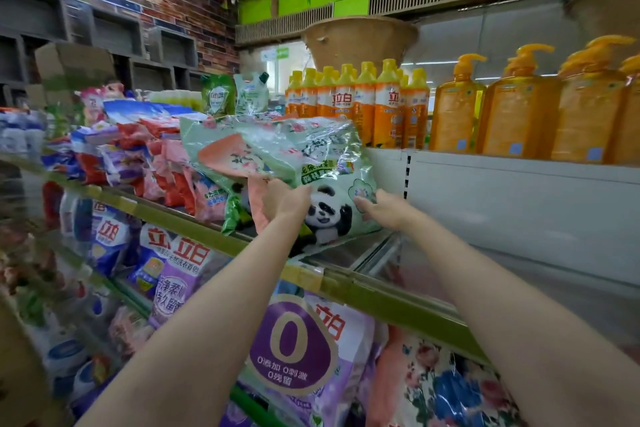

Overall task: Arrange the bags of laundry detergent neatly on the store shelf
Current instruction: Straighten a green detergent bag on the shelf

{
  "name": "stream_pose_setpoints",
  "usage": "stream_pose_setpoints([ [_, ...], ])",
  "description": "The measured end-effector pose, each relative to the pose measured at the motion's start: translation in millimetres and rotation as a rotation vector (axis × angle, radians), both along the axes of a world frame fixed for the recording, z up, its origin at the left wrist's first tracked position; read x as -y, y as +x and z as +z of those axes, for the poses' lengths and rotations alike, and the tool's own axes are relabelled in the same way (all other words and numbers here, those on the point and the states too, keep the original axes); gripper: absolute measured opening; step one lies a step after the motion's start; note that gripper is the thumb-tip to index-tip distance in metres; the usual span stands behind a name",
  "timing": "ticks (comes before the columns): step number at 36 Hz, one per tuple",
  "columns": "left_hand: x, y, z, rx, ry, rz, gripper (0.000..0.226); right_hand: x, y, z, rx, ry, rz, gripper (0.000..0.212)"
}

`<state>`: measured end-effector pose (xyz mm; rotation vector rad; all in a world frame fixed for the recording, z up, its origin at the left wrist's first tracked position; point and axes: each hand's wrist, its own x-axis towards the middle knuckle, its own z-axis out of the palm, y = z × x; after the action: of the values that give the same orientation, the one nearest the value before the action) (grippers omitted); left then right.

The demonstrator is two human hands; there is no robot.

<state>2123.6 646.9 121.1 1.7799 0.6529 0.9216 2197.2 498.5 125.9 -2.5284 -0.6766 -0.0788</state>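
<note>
Fingers of both hands are closed on one green panda-print detergent bag [311,180]: left hand [284,201] at its near-left edge, right hand [384,210] at its near-right corner. Bag is held tilted, its near end over the upper shelf [349,250] front, its far end raised above a pile of mixed detergent bags [145,152] heaped to the left. Orange squeeze bottles [360,104] are lined up just behind the bag; orange pump bottles [519,104] are seen far right on a raised ledge. Purple detergent bags [298,340] are packed on the shelf below, w/ a floral bag [446,388] to their right.
</note>
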Motion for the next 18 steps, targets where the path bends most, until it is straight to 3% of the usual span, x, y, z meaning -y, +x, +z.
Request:
stream_pose_setpoints([
  [4, -19.8, -12.1, 16.7, 0.12, 0.043, -0.129, 0.03, 3.2, -3.1, 4.5, -0.11, 0.153, -0.04, 0.097],
  [7, -29.9, -24.2, 26.4, 0.23, -0.012, -0.22, 0.047, 6.3, -9.5, 9.3, -0.194, 0.482, 0.027, 0.107],
  [9, -33.8, -32.3, 30.5, 0.298, -0.069, -0.287, 0.041, 10.3, -17.5, 13.9, -0.283, 0.706, 0.134, 0.108],
  [11, -34.8, -40.7, 32.9, 0.32, -0.109, -0.354, 0.036, 15.7, -19.4, 17.7, -0.335, 0.797, 0.173, 0.119],
  [14, -36.4, -51.0, 34.2, 0.335, -0.125, -0.487, 0.042, 26.7, -15.7, 15.4, -0.387, 0.81, 0.199, 0.112],
  [18, -33.5, -61.1, 37.1, 0.37, -0.198, -0.63, 0.049, 32.5, -59.3, 17.7, -0.351, 0.957, 0.116, 0.083],
])
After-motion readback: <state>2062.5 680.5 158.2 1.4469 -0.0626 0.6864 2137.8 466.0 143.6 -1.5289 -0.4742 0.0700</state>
